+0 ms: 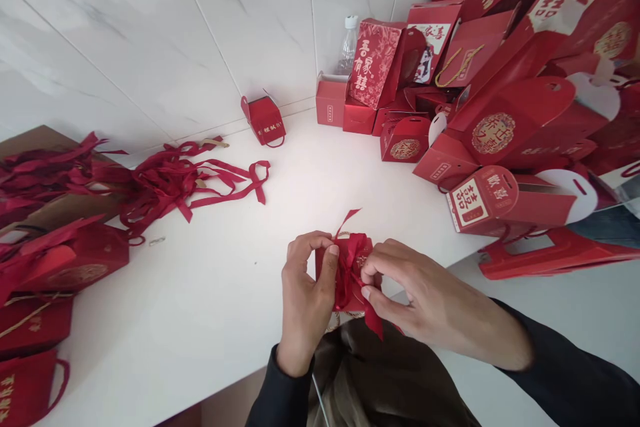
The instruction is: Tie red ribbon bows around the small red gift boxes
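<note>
A small red gift box [352,259] is held just above the near edge of the white table [215,280]. A red ribbon [350,267] is wrapped around it, with loose ends sticking up and hanging down. My left hand [305,297] grips the box's left side, thumb and fingers pinched on the ribbon at the top. From the right, my right hand [425,303] pinches the ribbon between thumb and forefinger. Both hands are closed on the box and ribbon.
A heap of loose red ribbons [175,183] lies at the left. One small red box [264,120] stands by the wall. Several red gift boxes and bags [500,113] are piled at the right, with a plastic bottle [349,47] behind. More red bags [45,280] lie at far left.
</note>
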Demonstrator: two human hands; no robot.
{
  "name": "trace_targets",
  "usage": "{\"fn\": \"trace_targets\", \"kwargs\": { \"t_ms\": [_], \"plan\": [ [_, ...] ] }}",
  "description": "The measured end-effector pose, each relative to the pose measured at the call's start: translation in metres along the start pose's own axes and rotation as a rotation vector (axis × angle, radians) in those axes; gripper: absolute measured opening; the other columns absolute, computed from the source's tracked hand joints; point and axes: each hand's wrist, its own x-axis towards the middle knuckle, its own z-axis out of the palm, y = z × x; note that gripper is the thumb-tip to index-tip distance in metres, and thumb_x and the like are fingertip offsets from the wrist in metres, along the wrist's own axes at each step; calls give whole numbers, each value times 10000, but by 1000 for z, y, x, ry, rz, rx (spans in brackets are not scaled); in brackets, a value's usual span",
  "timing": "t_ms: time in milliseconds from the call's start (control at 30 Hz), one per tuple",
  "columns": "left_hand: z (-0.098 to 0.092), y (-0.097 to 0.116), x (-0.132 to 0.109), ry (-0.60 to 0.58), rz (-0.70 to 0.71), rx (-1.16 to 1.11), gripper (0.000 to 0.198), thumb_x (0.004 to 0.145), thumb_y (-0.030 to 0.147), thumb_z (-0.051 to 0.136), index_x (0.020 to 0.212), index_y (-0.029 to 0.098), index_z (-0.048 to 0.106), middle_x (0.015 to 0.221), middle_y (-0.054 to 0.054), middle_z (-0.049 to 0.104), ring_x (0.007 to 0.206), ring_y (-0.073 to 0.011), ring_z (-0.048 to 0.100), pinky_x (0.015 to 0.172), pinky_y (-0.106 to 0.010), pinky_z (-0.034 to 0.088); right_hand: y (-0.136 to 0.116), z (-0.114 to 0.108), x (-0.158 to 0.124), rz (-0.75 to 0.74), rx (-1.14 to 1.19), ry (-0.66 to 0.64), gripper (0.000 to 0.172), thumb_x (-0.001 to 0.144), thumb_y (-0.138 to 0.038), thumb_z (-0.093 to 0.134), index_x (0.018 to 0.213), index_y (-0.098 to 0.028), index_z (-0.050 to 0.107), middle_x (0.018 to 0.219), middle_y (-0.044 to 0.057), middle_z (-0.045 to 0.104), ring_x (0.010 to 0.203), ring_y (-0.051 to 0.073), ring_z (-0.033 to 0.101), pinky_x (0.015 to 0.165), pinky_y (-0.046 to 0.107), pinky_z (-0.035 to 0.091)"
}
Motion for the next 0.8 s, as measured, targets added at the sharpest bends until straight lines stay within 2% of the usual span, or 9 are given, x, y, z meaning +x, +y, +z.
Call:
{"fn": "trace_targets", "kwargs": {
  "t_ms": [100,233,300,367,467,533,600,700,800],
  "plan": [
    [2,-1,0,19,-51,-19,170,962,363,572,949,210,645,1000,-61,683,969,-210,633,909,-380,493,0,-4,-2,17,14,-28,146,891,-148,613,814,-239,528,885,1,582,876,193,581,800,338,476],
    [2,0,-1,48,-120,-94,242,972,419,550,1072,214,632,1051,-74,685,968,-213,653,888,-378,517,2,-10,0,44,96,-39,147,984,-342,571,870,-250,566,906,14,623,867,200,609,758,331,488],
    [0,3,-6,113,-119,-123,255,978,423,538,1126,228,610,1131,-79,669,999,-212,655,896,-374,521,5,-11,4,84,139,37,173,1028,-395,488,980,-258,580,970,33,652,863,200,623,734,331,499],
    [-2,6,-17,163,-94,-101,212,987,401,525,1099,237,600,1194,-78,644,1054,-214,641,918,-372,514,9,-10,9,74,123,130,205,1045,-376,439,1159,-263,566,1061,64,653,925,217,630,749,348,512],
    [-5,8,-38,110,12,51,133,969,324,554,1072,246,589,1261,-84,602,1185,-241,585,956,-390,499,11,-8,18,-6,68,168,306,1043,-300,427,1337,-263,504,1152,93,626,1042,239,610,840,394,518],
    [-5,7,-51,59,100,179,184,915,271,622,1094,252,583,1313,-99,566,1256,-272,536,963,-417,502,10,-8,26,-41,55,184,290,1042,-281,433,1315,-259,527,1165,92,618,1073,240,596,902,417,508],
    [-3,4,-59,65,173,274,259,862,226,675,1102,251,582,1339,-112,547,1264,-292,522,952,-437,510,9,-7,34,-64,23,208,236,1032,-316,475,1228,-238,581,1162,96,618,1111,254,572,961,445,484],
    [2,-1,-64,148,252,343,188,858,164,659,1020,243,607,1283,-107,577,1189,-277,551,871,-392,527,10,-4,47,-75,-49,169,232,981,-398,588,1098,-205,641,1135,105,632,1116,286,555,992,477,460],
    [7,-3,-68,243,266,387,107,872,144,646,917,240,630,1106,-82,609,1033,-233,567,758,-322,513,13,1,56,-61,-70,92,158,967,-350,610,1004,-204,658,1058,86,664,1024,271,590,946,462,471]
  ]
}}
